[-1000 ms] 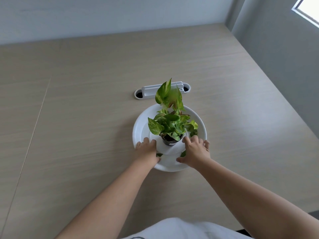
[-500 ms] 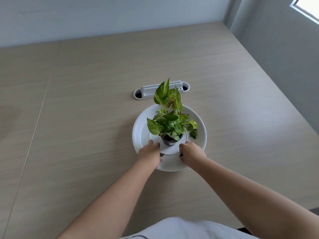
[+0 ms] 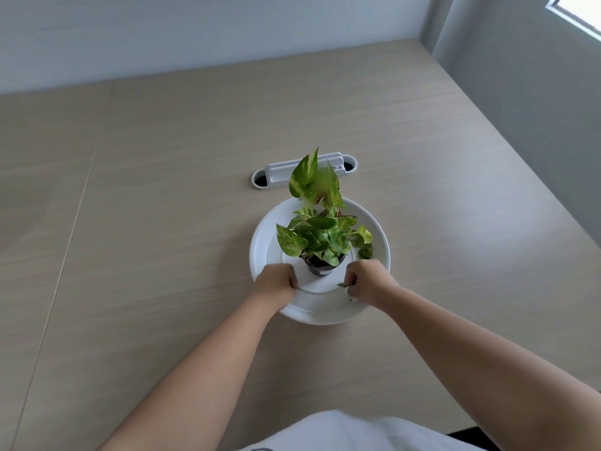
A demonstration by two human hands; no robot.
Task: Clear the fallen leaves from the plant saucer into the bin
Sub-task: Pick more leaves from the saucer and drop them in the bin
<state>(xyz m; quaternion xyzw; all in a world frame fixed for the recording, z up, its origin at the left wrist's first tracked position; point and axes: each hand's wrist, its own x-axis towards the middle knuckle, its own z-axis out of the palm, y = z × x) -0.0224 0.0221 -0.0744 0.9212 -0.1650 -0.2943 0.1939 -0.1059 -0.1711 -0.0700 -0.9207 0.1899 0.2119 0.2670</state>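
Note:
A white round saucer sits mid-table with a small dark pot holding a green variegated plant. My left hand is curled into a fist on the saucer's near left, over where a leaf lay; nothing green shows from it. My right hand is curled on the near right, and the tip of a dark fallen leaf pokes out between its fingers. Another green leaf lies on the saucer's right side. A dark crumb sits by my right wrist. No bin is in view.
A white cable grommet is set into the wooden table just behind the saucer. A grey wall runs along the table's right edge. My white shirt shows at the bottom.
Both hands have closed from spread fingers beside the pot into fists. The small leaf by my left hand no longer shows, and a leaf tip now sticks out of my right hand.

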